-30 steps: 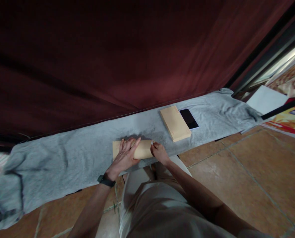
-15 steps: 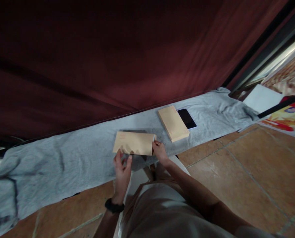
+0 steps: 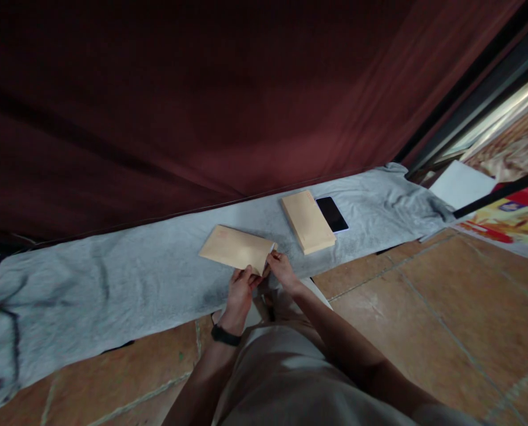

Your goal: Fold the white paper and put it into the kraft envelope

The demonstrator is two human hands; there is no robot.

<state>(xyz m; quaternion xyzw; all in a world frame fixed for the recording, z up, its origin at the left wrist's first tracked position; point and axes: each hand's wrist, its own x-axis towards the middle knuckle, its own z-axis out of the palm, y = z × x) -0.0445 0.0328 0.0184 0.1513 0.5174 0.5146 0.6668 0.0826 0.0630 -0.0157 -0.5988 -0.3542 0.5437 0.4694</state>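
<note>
A tan paper envelope (image 3: 235, 247) with small red print near its far left corner is tilted over the grey cloth. My left hand (image 3: 241, 289) grips its near edge, thumb on top and fingers underneath. At the envelope's right end, my right hand (image 3: 282, 269) pinches the edge by the opening, where a thin strip of white shows. Whether that white is a paper inside, I cannot tell. To the right lies a stack of similar tan envelopes (image 3: 307, 222), apart from both hands.
A dark-screened phone (image 3: 332, 214) lies against the stack's right side. The grey cloth (image 3: 135, 266) covers a long narrow surface below a dark red curtain (image 3: 246, 106). A white sheet (image 3: 462, 184) and a colourful printed sheet (image 3: 512, 222) are at the right, above the tiled floor (image 3: 424, 319).
My left hand has moved right along the envelope's near edge and closed on it. The envelope has turned, its right end now lower and nearer me. My right hand stays at the opening.
</note>
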